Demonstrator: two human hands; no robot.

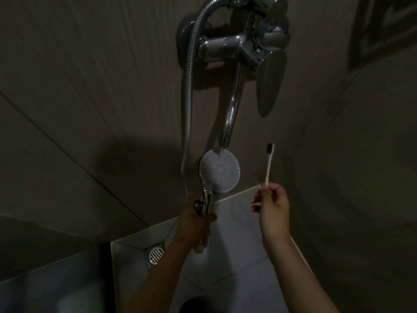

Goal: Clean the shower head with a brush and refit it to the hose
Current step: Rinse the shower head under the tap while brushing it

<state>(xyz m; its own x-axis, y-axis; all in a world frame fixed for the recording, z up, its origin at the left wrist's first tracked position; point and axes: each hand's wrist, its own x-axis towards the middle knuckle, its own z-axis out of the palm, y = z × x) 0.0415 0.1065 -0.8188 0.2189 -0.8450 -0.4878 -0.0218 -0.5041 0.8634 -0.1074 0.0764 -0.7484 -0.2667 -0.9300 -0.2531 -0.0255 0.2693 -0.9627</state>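
Note:
My left hand [195, 219] grips the chrome handle of the shower head [219, 173], whose round white face points toward me just under the tap spout [232, 109]; a thin stream of water falls from the spout onto the top of the face. The hose's end nut seems to sit at my left thumb. The ribbed metal hose [189, 91] hangs from the mixer down the wall to my left hand. My right hand [272, 205] pinches the lower end of a white toothbrush [269, 164] with dark bristles, upright, to the right of the head and apart from it.
The chrome mixer [239, 48] with its long lever [269, 86] is fixed high on the dim tiled wall. Below lie a pale tiled floor and a round metal drain grate [155, 255]. A framed dark shape [383, 30] is at the upper right.

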